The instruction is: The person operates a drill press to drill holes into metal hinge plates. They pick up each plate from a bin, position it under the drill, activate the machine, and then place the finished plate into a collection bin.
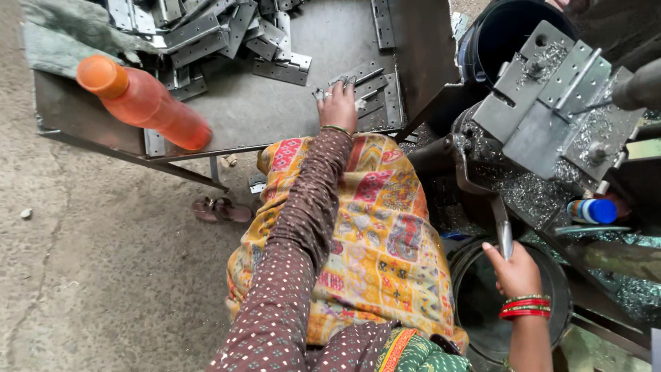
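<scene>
My left hand reaches out over a grey metal table and closes on a flat steel hinge plate among a few loose plates near the table's front edge. My right hand, with red and green bangles at the wrist, grips the end of a curved metal lever. That lever belongs to a press machine at the right. A grey steel jig with hinge plates and metal shavings sits on top of the machine.
A heap of hinge plates covers the table's back. An orange plastic bottle stands at its left. A dark bucket is behind the machine, a round tub below the lever. A sandal lies on the concrete floor.
</scene>
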